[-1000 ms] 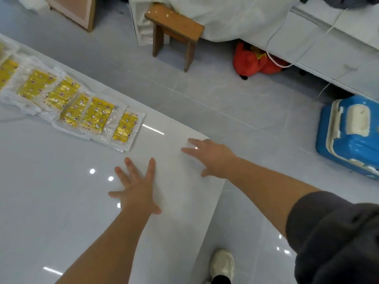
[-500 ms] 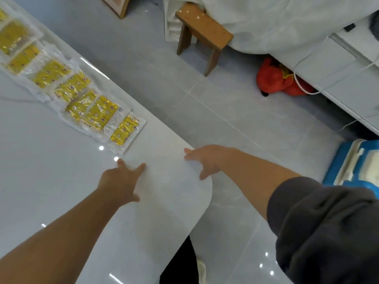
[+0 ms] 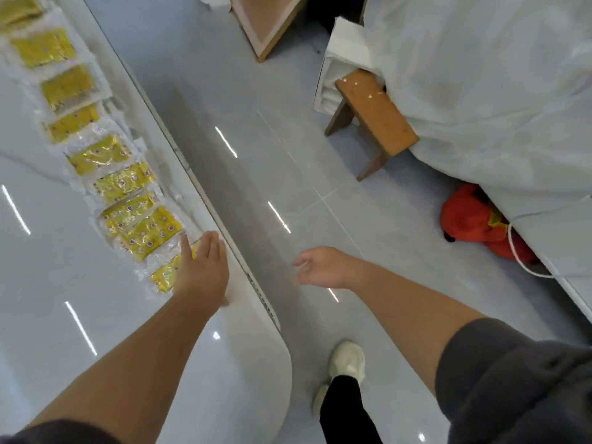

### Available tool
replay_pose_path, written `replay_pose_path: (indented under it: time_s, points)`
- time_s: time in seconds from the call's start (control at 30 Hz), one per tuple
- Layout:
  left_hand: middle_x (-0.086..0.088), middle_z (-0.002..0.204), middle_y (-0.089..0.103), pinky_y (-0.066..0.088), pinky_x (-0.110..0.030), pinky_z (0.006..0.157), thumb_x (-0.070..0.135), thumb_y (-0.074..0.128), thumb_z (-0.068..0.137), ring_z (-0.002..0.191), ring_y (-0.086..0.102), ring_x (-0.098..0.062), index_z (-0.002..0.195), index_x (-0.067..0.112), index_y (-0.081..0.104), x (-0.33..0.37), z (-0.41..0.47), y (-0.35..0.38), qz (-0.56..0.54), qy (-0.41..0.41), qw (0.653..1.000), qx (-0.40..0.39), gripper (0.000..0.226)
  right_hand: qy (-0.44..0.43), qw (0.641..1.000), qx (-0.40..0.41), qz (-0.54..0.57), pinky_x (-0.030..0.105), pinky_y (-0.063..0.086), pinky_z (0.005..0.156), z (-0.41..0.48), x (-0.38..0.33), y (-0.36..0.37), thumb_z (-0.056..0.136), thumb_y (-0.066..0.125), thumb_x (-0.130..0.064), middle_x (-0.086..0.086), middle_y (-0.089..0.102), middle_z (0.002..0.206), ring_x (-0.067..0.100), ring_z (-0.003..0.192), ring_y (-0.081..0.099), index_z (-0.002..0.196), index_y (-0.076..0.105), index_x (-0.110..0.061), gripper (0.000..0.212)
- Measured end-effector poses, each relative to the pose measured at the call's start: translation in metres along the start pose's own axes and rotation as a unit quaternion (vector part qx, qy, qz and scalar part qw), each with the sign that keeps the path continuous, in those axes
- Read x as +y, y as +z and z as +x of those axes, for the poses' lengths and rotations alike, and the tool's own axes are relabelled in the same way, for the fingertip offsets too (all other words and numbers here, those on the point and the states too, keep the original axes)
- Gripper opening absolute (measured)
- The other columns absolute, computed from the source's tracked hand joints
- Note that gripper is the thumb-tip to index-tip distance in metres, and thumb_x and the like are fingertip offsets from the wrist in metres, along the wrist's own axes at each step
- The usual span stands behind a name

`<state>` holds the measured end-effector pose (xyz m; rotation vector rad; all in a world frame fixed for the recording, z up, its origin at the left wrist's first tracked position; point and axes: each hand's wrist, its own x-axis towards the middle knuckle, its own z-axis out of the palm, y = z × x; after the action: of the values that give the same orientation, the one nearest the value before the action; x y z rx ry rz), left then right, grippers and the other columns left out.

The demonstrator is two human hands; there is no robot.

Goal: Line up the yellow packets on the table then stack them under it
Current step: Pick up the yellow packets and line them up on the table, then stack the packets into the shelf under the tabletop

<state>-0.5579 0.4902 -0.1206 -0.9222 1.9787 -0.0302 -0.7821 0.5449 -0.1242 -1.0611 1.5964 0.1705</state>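
Several yellow packets [image 3: 123,182] in clear wrappers lie in an overlapping row along the right edge of the glossy white table [image 3: 48,283]. My left hand [image 3: 203,270] hovers flat, fingers apart, over the nearest packet [image 3: 165,275] and covers part of it; I cannot tell if it touches. My right hand [image 3: 322,267] hangs off the table over the floor, fingers loosely curled, holding nothing. The far end of the row runs out of view at the top left.
Grey tiled floor lies to the right of the table. A wooden stool [image 3: 371,118] stands by white-draped furniture [image 3: 480,91], with a red bag [image 3: 474,222] under it. A framed board [image 3: 266,24] leans at the top. My shoe [image 3: 347,363] is beside the table's rounded corner.
My left hand has moved forward from the bare tabletop to the nearest packet. My right hand has left the table edge and now hangs over the floor. The view has swung left.
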Motion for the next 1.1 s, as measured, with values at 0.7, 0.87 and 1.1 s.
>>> replay_pose_path:
  time_s: [0.7,0.87,1.1]
  points:
    - [-0.021,0.158,-0.016,-0.005,-0.068,0.111,0.086,0.054,0.062,0.145,-0.019,-0.035,0.146,-0.004,-0.019,-0.169,0.155,-0.072,-0.106,-0.18,0.973,-0.096,0.143,-0.064,0.997,-0.041,0.015,0.023,0.045,0.081,0.207,-0.155,-0.106,0.087,0.067,-0.021,0.004,0.063,0.115,0.016,0.1,0.057,0.123,0.063,-0.012,0.037]
    - [-0.022,0.157,-0.019,-0.008,-0.069,0.109,0.08,0.057,0.066,0.146,-0.018,-0.034,0.143,-0.007,-0.024,-0.166,0.16,-0.066,-0.131,-0.192,0.968,-0.092,0.141,-0.042,0.996,-0.062,0.044,0.028,0.04,0.088,0.265,-0.2,-0.099,0.091,0.057,-0.016,0.009,0.055,0.136,0.014,0.1,0.046,0.137,0.053,-0.011,0.046]
    - [-0.028,0.155,-0.018,-0.003,-0.071,0.108,0.057,0.055,0.085,0.145,-0.015,-0.039,0.143,-0.01,-0.023,-0.163,0.163,-0.072,-0.144,-0.182,0.969,-0.088,0.117,0.045,0.978,-0.094,0.181,0.044,0.041,0.108,0.311,-0.248,-0.076,0.095,0.045,-0.011,0.007,0.038,0.15,0.024,0.133,0.042,0.151,0.028,-0.012,0.058]
